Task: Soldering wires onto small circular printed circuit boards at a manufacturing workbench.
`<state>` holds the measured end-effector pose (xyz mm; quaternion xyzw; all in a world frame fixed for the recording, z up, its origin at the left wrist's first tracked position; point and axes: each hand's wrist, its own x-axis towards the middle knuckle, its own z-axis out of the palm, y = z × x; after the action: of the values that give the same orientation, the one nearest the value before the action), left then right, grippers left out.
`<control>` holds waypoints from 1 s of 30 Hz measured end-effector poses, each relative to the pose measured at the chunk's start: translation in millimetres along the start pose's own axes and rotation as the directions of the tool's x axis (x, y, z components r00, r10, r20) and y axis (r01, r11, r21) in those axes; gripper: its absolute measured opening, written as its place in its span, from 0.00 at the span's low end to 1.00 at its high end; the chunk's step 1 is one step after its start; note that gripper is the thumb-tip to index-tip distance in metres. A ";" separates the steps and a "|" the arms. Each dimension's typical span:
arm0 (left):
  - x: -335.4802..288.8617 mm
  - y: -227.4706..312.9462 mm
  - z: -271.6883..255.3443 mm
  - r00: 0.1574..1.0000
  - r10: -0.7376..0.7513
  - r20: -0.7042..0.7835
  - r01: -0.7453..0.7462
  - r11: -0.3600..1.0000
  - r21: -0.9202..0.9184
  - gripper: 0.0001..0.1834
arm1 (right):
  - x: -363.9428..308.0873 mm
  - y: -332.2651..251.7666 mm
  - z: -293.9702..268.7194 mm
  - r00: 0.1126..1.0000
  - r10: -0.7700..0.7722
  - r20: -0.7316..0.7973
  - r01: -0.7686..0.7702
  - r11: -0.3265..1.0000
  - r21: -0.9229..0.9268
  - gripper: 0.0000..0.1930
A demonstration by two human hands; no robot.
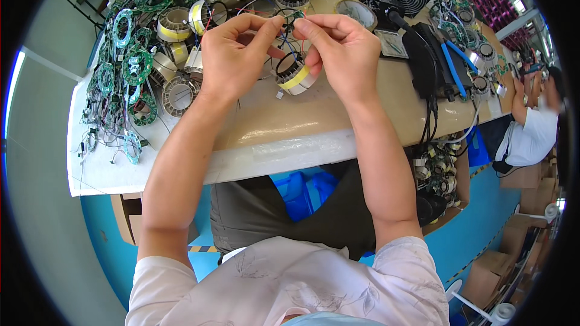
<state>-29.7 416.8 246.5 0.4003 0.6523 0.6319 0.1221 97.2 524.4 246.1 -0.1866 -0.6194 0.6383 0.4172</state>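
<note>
1. When looking for the yellow-banded stator (297,79), find it tilted between the two hands, over the tan tabletop (260,122); cannot tell if fully resting or partly hanging.
2. In the left hand (237,54), above-left of the stator, seemingly pinching thin wire leads (283,42), with thumb and forefinger tips together.
3. In the right hand (349,54), above-right of the stator, likewise pinching beside a small green piece (294,17), with lower fingers at the yellow band; cannot tell whether bearing weight.
4. Expect stiff, fairly dense handling, with smooth tape perhaps slightly slippery; take hold around the outer band, clear of the windings.
5. Treat the leads as light, limp and fragile at the joints; grip by the insulation, without lifting the stator by them.
6. Beware of snagging on ring-shaped circuit boards (126,71), well left of the stator, or on a white connector (280,94), just below-left.
</note>
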 end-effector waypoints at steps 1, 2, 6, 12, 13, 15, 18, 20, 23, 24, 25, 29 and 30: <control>-0.3 -0.5 -0.2 1.000 0.012 -0.007 -0.012 1.000 0.005 0.11 | -0.9 -0.6 0.7 1.000 -0.002 -0.004 0.002 1.000 -0.025 0.08; -0.4 -2.3 0.0 1.000 0.015 -0.012 -0.015 1.000 0.000 0.10 | -2.4 -3.3 1.2 1.000 -0.021 -0.005 0.021 0.998 -0.056 0.06; -1.4 -1.1 2.3 0.999 0.036 -0.009 -0.036 0.999 -0.025 0.11 | 0.4 12.0 0.1 0.978 -0.210 -0.013 0.204 0.961 -0.186 0.07; -3.8 -0.5 4.9 0.998 0.061 -0.019 -0.061 0.998 -0.016 0.10 | 0.3 13.7 -1.3 0.961 -0.275 -0.010 0.264 0.930 -0.255 0.05; -3.8 -0.5 4.5 0.998 0.065 -0.015 -0.065 0.998 -0.021 0.10 | 0.3 13.7 -1.1 0.956 -0.292 -0.009 0.279 0.922 -0.270 0.04; -3.9 -0.8 4.3 0.998 0.069 -0.011 -0.069 0.997 -0.026 0.10 | 0.1 13.4 -0.7 0.951 -0.308 -0.008 0.293 0.913 -0.284 0.04; -4.3 -1.8 4.8 0.995 0.101 -0.010 -0.101 0.995 -0.020 0.10 | -0.4 12.5 -0.3 0.949 -0.316 -0.007 0.299 0.904 -0.306 0.04; -4.4 -1.7 4.5 0.992 0.126 -0.010 -0.126 0.992 0.011 0.08 | -0.4 12.8 0.0 0.941 -0.339 -0.005 0.318 0.890 -0.328 0.04; -4.7 -1.1 6.2 0.984 0.176 -0.012 -0.176 0.984 -0.014 0.07 | 0.0 13.6 -1.0 0.939 -0.343 -0.007 0.322 0.890 -0.324 0.04; -5.0 -0.6 5.6 0.984 0.177 -0.015 -0.177 0.984 -0.014 0.07 | 0.5 13.9 -1.1 0.939 -0.344 -0.005 0.324 0.889 -0.323 0.04; -5.6 0.1 5.0 0.983 0.184 0.010 -0.184 0.983 0.020 0.07 | 1.0 14.1 -1.1 0.937 -0.350 -0.023 0.325 0.891 -0.316 0.04; -5.8 1.2 3.2 0.969 0.241 0.045 -0.245 0.964 0.103 0.07 | 1.9 14.5 -1.1 0.927 -0.374 -0.037 0.345 0.886 -0.311 0.04; -4.8 -0.4 3.5 0.969 0.242 0.042 -0.246 0.964 0.103 0.07 | 1.8 14.4 -0.9 0.926 -0.376 -0.034 0.347 0.885 -0.311 0.04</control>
<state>-24.4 416.1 243.9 0.4927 0.6292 0.6004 0.0311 92.4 528.1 232.8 -0.1585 -0.7124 0.4387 0.5242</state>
